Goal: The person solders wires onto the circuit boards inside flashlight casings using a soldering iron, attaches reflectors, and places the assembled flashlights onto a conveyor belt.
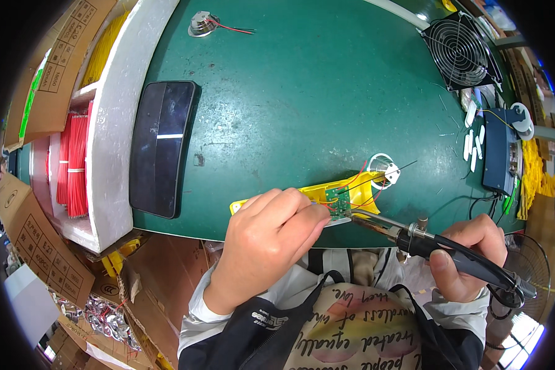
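Note:
My right hand (468, 256) is closed round the black handle of a soldering iron (435, 243), which has a metal tube along its side. The iron's tip meets the edge of a small green circuit board (337, 202). That board lies in a long yellow plastic housing (365, 179) at the table's near edge. Over the housing's left part, my left hand (268, 237) pinches a thin wire beside the board; the fingertips partly hide it. Red and black wires run from the board toward a round lamp part (385, 171) with a clear rim and white centre.
A dark phone-like slab (161, 148) lies at left, beside a white foam shelf (114, 123) holding red wire bundles (74, 163). A silver lamp cup (202, 24) sits at the far side. Right are a black fan (461, 52), white sticks (473, 145) and a blue-grey box (498, 154).

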`<state>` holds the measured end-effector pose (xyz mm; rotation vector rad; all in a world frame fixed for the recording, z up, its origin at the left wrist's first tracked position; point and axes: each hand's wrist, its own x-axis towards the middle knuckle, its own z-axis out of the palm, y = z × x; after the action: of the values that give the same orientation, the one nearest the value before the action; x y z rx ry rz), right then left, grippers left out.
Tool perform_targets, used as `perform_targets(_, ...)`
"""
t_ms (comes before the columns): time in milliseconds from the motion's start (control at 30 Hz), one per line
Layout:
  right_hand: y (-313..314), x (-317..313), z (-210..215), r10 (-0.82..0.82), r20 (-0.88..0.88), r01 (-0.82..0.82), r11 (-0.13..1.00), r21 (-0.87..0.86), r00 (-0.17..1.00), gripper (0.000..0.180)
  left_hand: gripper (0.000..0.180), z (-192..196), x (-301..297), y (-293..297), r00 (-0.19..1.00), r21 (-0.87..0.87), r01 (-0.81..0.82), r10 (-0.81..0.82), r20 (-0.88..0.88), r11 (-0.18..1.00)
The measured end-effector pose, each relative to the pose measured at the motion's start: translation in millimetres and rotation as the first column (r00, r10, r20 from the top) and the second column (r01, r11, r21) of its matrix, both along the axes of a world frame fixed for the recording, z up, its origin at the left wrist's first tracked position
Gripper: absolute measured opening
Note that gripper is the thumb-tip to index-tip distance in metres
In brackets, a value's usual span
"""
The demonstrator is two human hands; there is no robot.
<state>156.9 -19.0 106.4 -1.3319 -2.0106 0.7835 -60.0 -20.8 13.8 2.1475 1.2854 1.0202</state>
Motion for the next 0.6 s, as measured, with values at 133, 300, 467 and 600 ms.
perform_targets(133, -0.3, 0.0, 0.5, -0.008, 0.040, 0.007, 1.000, 0.019, 0.999, 0.027, 0.015, 0.2, 0.0, -0.2, 1.000, -0.002, 0.000, 0.000, -0.004, 1.000)
perform_targets(300, -1.9, -1.3, 1.1, -0.045, 0.058, 0.045, 0.999, 0.009, 0.997, 0.028, 0.015, -0.2, -0.6, -1.1, 1.000, -0.006, -0.005, 0.005, -0.003, 1.000)
perform_targets(467, -2.8, -3.4, 0.5, -0.072, 0.041, 0.072, 0.997, 0.001, 0.997, 0.028, 0.015, -1.5, -0.3, -1.1, 1.000, -0.005, -0.009, 0.009, 0.008, 1.000)
perform_targets(600, 1.4, -7.9, 6.6, -0.016, 0.113, 0.012, 0.999, 0.044, 0.993, 0.026, 0.015, 0.1, 0.3, -0.3, 1.000, -0.012, -0.019, 0.019, -0.008, 1.000)
